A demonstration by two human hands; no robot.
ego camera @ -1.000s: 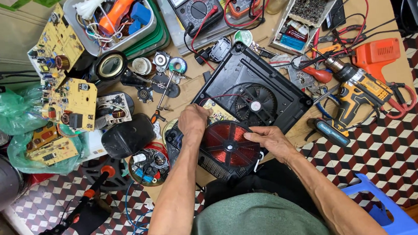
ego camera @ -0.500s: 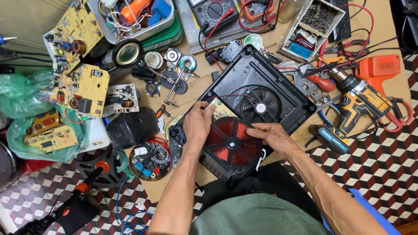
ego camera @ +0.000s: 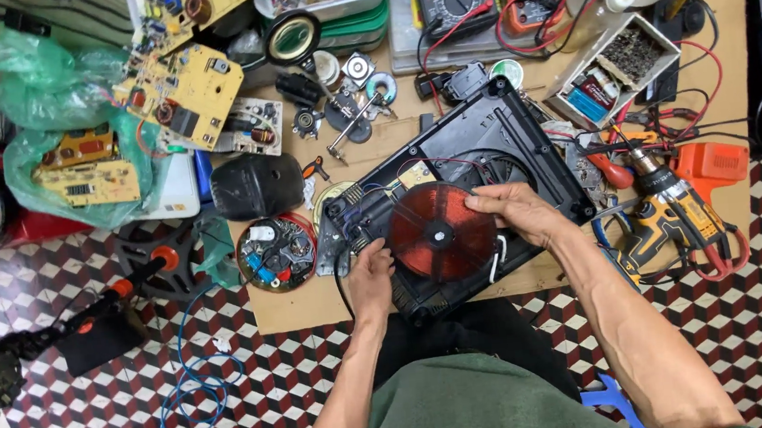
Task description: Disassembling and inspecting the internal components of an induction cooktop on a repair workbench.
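Clutter was everywhere: yellow circuit boards (ego camera: 181,94) far left, a round tin of small parts (ego camera: 276,252) just beside the black cooker housing (ego camera: 519,131). Housing sat opened mid-bench, red coil disc (ego camera: 441,230) not yet free, wires looked attached. Left hand (ego camera: 371,278) gripped the housing's near edge, fingers curled; right hand (ego camera: 517,212) pinched the coil's rim. Cordless drill (ego camera: 671,209) crowded the right.

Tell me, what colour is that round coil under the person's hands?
Coppery red with a black hub: the coil, seen clearly in the head view.
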